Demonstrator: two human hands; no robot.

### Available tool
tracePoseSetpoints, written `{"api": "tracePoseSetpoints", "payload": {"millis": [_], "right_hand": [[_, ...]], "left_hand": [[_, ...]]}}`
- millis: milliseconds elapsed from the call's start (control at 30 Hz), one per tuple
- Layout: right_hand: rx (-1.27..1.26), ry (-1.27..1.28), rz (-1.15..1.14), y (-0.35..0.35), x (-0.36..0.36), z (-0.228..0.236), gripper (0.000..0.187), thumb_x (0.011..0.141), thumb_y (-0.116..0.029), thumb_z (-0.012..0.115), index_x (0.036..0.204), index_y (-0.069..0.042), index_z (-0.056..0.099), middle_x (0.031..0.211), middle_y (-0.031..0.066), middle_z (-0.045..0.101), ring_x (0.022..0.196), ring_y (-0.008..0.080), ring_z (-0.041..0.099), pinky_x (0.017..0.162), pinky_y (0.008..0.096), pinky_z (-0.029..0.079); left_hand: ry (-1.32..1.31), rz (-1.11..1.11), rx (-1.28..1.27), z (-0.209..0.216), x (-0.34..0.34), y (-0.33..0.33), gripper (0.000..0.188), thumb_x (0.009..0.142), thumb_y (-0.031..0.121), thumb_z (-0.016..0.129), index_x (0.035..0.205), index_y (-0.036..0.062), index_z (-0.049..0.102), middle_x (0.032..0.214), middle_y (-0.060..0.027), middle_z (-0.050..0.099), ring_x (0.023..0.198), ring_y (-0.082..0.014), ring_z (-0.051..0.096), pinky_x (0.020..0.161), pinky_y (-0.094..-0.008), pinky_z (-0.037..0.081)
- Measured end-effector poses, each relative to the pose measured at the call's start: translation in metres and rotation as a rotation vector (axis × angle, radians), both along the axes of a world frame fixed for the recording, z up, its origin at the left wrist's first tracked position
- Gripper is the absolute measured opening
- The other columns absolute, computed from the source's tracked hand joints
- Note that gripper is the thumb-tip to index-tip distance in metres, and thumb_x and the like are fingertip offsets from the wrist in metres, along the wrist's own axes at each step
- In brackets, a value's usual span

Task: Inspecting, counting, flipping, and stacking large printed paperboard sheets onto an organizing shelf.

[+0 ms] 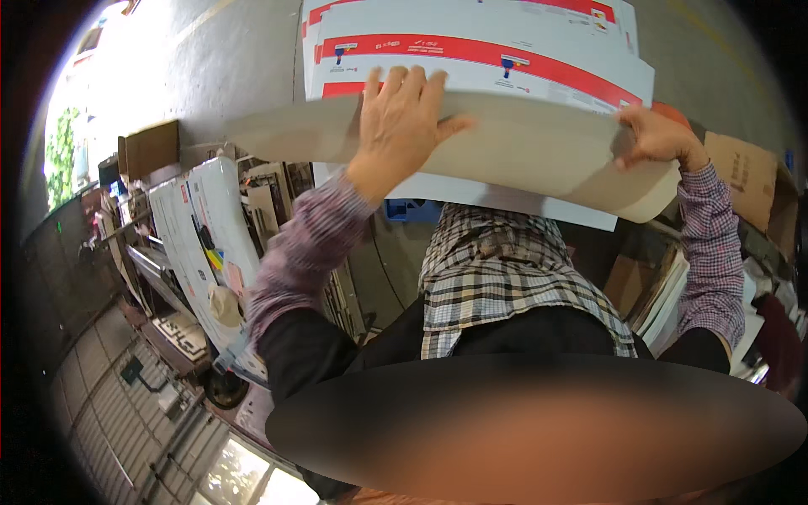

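A long, plain grey-beige board (530, 147), apparently cardboard, lies crosswise in front of me, its left end blurred. My left hand (400, 122) rests on it with fingers stretched over its far edge and the thumb apart. At the board's right end, my right hand (665, 139) has its fingers and thumb bent around the far edge. Beyond the board is a stack of flat white printed sheets (463, 63) with red bands and small blue pictures. Another white sheet (505, 198) shows below the board, close to my body.
To the left, a plastic-covered white table (198, 244) carries a pale cap-like item (225, 305). Flat boards (273, 189) stand beside it. A brown carton (745, 181) stands at the right, above a bundle of upright sheets (661, 295). A blue plastic piece (408, 210) shows underneath.
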State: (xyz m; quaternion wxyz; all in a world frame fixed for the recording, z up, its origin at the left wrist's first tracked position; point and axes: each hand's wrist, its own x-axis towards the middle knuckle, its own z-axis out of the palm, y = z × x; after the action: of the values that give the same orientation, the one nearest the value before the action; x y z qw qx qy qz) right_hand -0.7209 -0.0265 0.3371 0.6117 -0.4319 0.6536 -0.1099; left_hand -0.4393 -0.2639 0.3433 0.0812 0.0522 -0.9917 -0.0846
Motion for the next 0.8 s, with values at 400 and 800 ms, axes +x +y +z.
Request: {"api": "tracePoseSetpoints", "payload": {"millis": [400,800], "right_hand": [[-0.378,1.008,-0.283,0.02,0.113,-0.148,0.056,0.093,-0.042,0.042,0.144,-0.018,0.035,0.143,0.01,0.035,0.137,0.0254,0.028,0.112,0.0536,0.009],[-0.412,1.006,-0.252,-0.001,0.099,-0.145,0.068,0.091,-0.056,0.042,0.146,-0.017,0.03,0.144,0.0096,0.033,0.137,0.0273,0.025,0.111,0.0546,0.009]], "left_hand": [[-0.026,0.414,0.079,-0.161,-0.027,-0.026,0.064,0.09,0.045,0.05,0.139,0.0068,0.035,0.122,-0.014,0.048,0.123,-0.0316,0.039,0.101,-0.0569,0.025],[-0.279,1.071,0.18,-0.18,0.129,-0.168,0.09,0.082,0.076,0.023,0.149,0.0161,0.017,0.142,-0.025,0.031,0.137,-0.0371,0.022,0.107,-0.0641,0.009]]}}
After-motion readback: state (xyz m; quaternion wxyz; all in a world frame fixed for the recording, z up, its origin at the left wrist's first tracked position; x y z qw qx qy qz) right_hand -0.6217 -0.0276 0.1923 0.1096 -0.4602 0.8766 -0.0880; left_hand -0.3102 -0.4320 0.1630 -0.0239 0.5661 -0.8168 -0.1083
